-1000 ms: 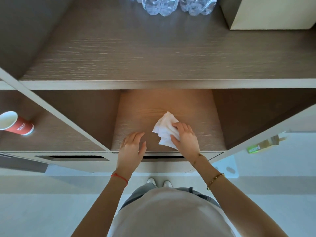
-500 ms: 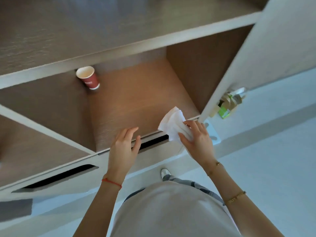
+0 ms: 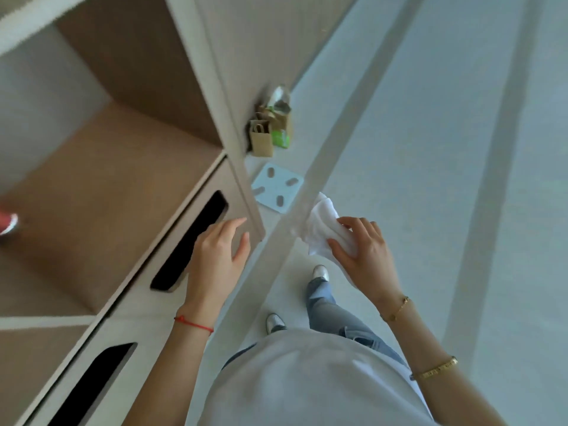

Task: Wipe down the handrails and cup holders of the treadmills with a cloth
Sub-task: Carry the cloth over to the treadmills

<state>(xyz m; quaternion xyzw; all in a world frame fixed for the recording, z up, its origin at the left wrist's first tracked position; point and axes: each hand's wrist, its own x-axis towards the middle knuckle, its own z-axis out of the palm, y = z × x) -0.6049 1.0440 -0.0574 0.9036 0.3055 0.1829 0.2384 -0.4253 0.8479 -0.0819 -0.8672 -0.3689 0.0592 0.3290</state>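
The white cloth (image 3: 322, 224) is bunched in the right hand (image 3: 362, 256), whose fingers and thumb curl round it; it is held out over the pale floor (image 3: 430, 149), apart from the shelf unit (image 3: 123, 195). The right forearm reaches forward, palm down. The left hand (image 3: 218, 256) holds nothing, its fingers loosely straight and a little spread, in front of the drawer front beside a dark handle slot (image 3: 190, 241); whether it touches the wood cannot be told. On the floor against the unit's end stand small paper bags (image 3: 264, 136), with a square white scale (image 3: 276, 187) just beside them. A red cup (image 3: 7, 222) lies at the shelf's left edge.
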